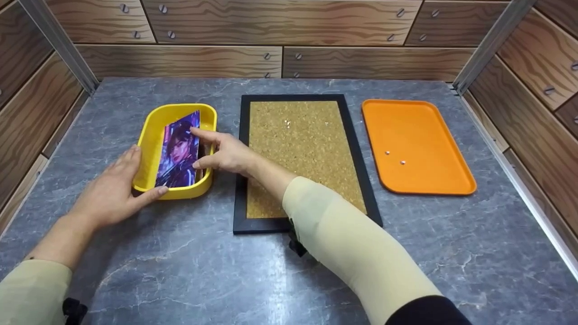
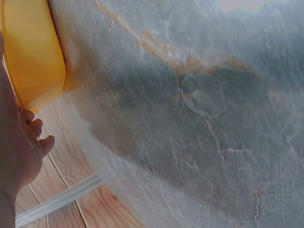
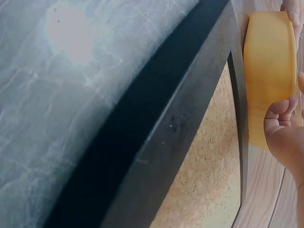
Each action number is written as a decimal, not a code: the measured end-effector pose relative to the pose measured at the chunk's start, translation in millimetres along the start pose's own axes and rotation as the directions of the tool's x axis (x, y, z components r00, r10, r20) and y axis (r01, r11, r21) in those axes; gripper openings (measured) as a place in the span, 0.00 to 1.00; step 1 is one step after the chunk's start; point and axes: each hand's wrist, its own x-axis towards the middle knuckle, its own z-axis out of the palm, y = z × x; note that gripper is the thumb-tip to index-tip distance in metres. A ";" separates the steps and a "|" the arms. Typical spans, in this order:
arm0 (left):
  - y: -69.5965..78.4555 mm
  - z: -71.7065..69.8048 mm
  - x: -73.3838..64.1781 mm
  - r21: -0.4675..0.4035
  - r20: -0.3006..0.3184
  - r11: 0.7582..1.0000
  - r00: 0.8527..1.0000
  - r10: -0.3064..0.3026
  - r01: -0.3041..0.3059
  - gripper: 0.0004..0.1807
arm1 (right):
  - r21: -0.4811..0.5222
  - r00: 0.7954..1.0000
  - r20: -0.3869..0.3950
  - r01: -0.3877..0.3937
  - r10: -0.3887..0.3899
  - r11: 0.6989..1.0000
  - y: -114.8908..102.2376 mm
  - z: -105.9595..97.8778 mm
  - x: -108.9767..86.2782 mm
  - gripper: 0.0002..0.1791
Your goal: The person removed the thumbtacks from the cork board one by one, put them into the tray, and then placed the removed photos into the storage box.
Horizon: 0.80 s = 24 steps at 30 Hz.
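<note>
A glossy picture card (image 1: pixel 178 155) in purple and blue, printed with a face, leans tilted inside a yellow tray (image 1: pixel 146 169). My right hand (image 1: pixel 228 153) reaches over the tray's right rim. Its index finger and thumb hold the card's right edge, spread apart along it; the other fingers are mostly hidden in the head view. My left hand (image 1: pixel 110 189) rests against the tray's front left corner, with the thumb over the front rim and the fingers along the left side. In the right wrist view, curled fingers of the right hand (image 3: pixel 285 133) show by the tray's side.
A cork board (image 1: pixel 307 149) with a black frame lies mid-table under my right forearm, small shiny pieces (image 1: pixel 287 123) on its upper part. To the right is an orange tray (image 1: pixel 420 131) with two small metallic pieces (image 1: pixel 403 162). Wood-patterned walls enclose the grey marbled table (image 1: pixel 203 271).
</note>
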 end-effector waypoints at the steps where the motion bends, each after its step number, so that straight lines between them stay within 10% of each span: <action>1: 0.1 -0.1 -0.1 0.001 0.000 1.000 1.000 -0.001 0.001 0.63 | 0.010 1.000 0.002 0.007 -0.007 1.000 0.3 -0.2 -0.1 0.49; 24: 0.2 -0.8 1.4 0.000 0.010 1.000 1.000 -0.006 0.006 0.64 | 0.116 1.000 0.005 -0.019 0.019 0.993 -5.2 -28.0 -14.2 0.49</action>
